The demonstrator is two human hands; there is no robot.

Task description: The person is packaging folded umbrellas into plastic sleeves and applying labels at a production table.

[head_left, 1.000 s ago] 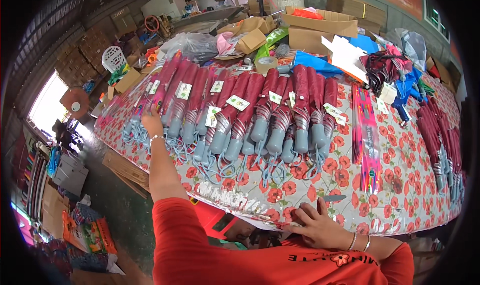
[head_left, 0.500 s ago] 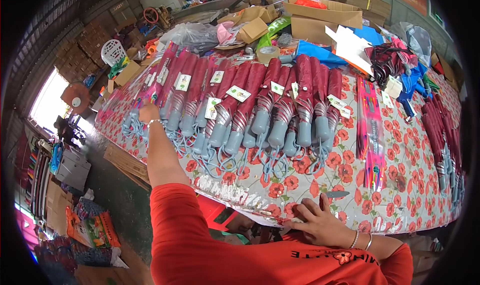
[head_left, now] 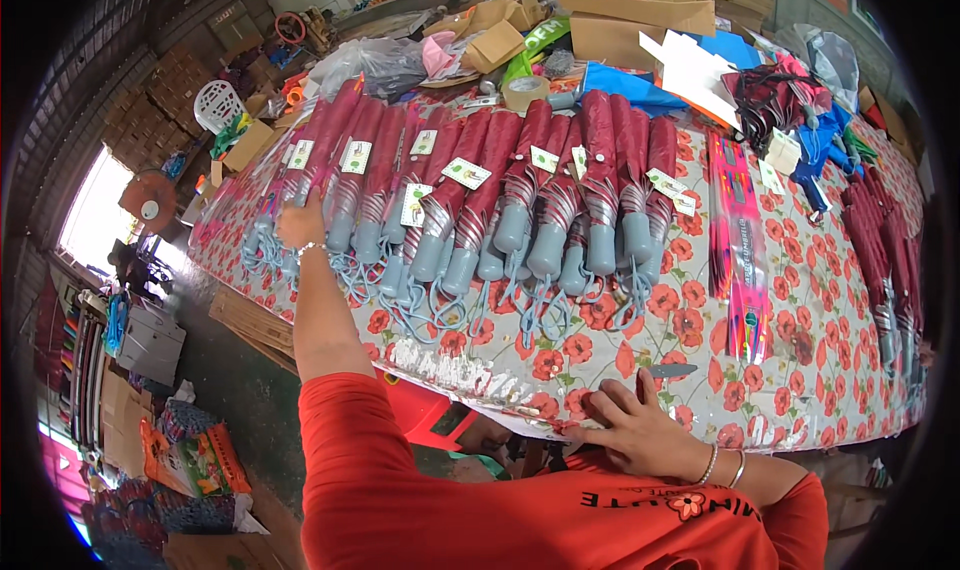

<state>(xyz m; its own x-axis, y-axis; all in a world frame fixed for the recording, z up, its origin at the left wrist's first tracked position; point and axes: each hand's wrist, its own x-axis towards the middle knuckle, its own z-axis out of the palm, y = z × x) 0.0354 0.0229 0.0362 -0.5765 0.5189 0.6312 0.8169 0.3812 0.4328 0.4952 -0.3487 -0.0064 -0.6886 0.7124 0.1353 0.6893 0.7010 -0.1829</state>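
Note:
A row of folded maroon umbrellas (head_left: 490, 175) with grey handles and looped wrist cords lies across the table. At its left end, my left hand (head_left: 300, 222) is closed round the lower part of an umbrella (head_left: 318, 150) with a white tag; my hand hides most of its handle. Several others carry white tags (head_left: 466, 173) too. By the table's near edge rests my right hand (head_left: 635, 428), its fingers bent and apart. A flat grey pointed piece (head_left: 672, 370) lies at its fingertips; I cannot tell whether they touch.
Bright pink printed sleeves (head_left: 742, 260) lie right of the row on the flowered tablecloth (head_left: 600, 350). More maroon umbrellas (head_left: 880, 260) are at the far right. Cardboard boxes (head_left: 640, 20), plastic bags (head_left: 370, 70) and a tape roll (head_left: 524, 92) fill the back.
The view has shifted slightly. At the left end, the umbrella by my left hand now shows its tag more plainly, and less pink printed sleeve shows there. My right hand stays in place.

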